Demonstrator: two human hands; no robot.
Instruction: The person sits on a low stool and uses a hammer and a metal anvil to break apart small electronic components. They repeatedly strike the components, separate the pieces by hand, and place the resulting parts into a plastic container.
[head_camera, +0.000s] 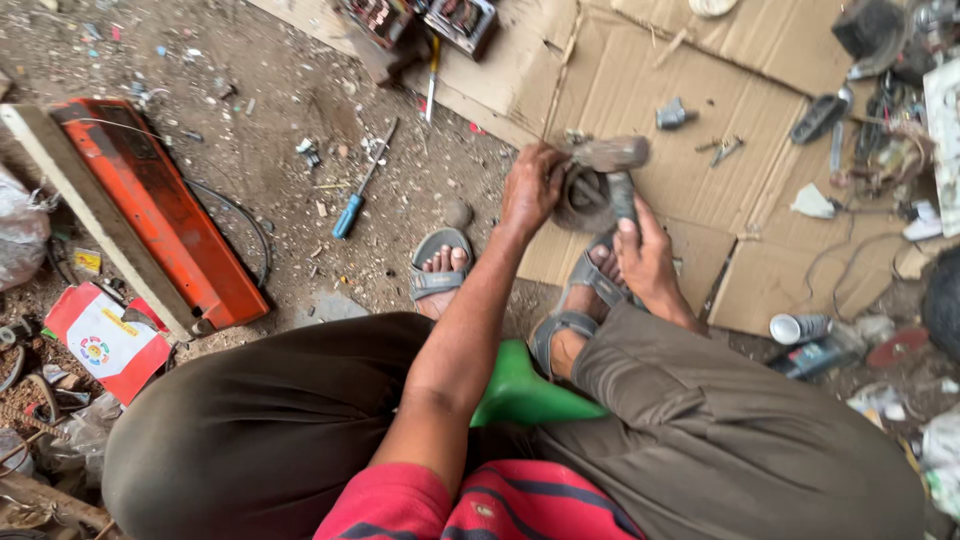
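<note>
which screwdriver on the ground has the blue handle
The blue-handled screwdriver lies on the dirt, left of the left hand. The other screwdriver, yellow-handled, lies further up at the cardboard edge.

**Flat daylight, sharp centre, soft edges**

Even, diffuse daylight across the whole frame; no single source direction readable. Shadows soft and short, only faint dark patches under the legs and the orange panel (165, 215) at left. No glare, though the white can (798, 327) at right and pale scraps near it run close to blown out. Cardboard (690, 60) at far right is bright, dirt ground at far left slightly duller. Centre is in focus; the hammer head (610, 153) shows slight motion blur. Wide-angle stretch at the corners, near clothing soft.
</note>
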